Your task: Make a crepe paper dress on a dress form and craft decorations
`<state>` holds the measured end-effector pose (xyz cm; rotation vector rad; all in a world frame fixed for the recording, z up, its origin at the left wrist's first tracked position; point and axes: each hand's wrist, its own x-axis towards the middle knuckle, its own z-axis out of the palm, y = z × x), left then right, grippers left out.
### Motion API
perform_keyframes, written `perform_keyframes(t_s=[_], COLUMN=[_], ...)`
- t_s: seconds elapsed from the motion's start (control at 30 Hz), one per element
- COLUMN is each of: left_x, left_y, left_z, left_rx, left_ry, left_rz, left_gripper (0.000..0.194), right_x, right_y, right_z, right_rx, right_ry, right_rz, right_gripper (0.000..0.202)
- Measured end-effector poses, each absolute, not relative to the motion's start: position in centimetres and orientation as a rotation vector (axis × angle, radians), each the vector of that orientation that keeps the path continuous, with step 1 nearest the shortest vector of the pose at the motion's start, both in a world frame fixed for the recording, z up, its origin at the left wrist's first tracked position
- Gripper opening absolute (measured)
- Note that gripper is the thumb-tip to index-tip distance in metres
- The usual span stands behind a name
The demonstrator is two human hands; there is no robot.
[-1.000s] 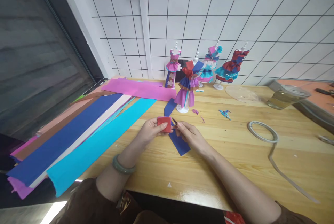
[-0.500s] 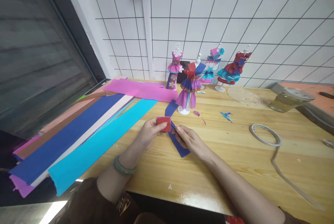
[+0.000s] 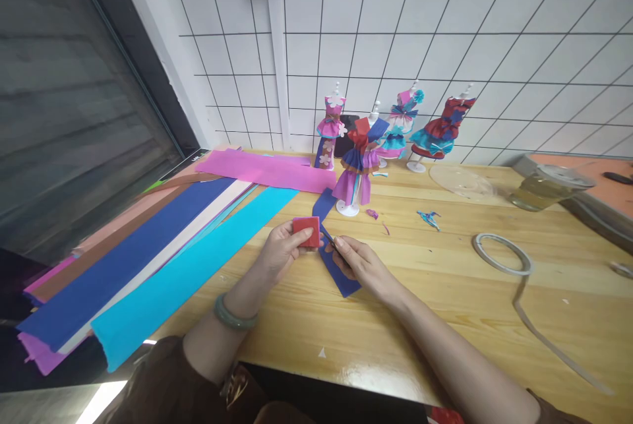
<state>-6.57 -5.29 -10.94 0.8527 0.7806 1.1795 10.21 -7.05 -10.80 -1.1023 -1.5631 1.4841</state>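
Observation:
My left hand (image 3: 281,247) pinches a small red square of folded crepe paper (image 3: 307,233), thumb on top, with a pink layer showing at its edge. Just right of it, my right hand (image 3: 357,258) is closed around dark scissors (image 3: 330,239), their tips pointing toward the paper's right edge. Fingers cover most of the scissors' handles. Beneath both hands a dark blue paper strip (image 3: 341,279) lies on the wooden table (image 3: 420,318). Behind them stands a small dress form (image 3: 353,170) wearing a red, blue and purple paper dress.
Wide crepe paper strips (image 3: 198,259) spread over the left side. Along the wall stand more dress forms (image 3: 442,127) in paper outfits. To the right lie a tape roll (image 3: 503,254) with a loose tail, paper scraps (image 3: 428,219) and a lidded cup (image 3: 551,188).
My left hand has shifted slightly left and up with the red paper. A small gap now shows between the paper and the scissor tips. My right hand has barely moved.

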Motion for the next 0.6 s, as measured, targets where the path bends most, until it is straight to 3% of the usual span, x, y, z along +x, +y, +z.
perform_keyframes(t_s=[0.6], left_x=[-6.42], left_y=[-5.14], left_z=[-11.6], left_rx=[1.131], left_ry=[0.937], left_rz=[1.196], left_gripper=[0.03], right_x=[10.37], right_y=[-6.87], right_z=[-11.53], right_rx=[-1.147], right_ry=[-1.665], right_rz=[1.315], right_gripper=[0.044])
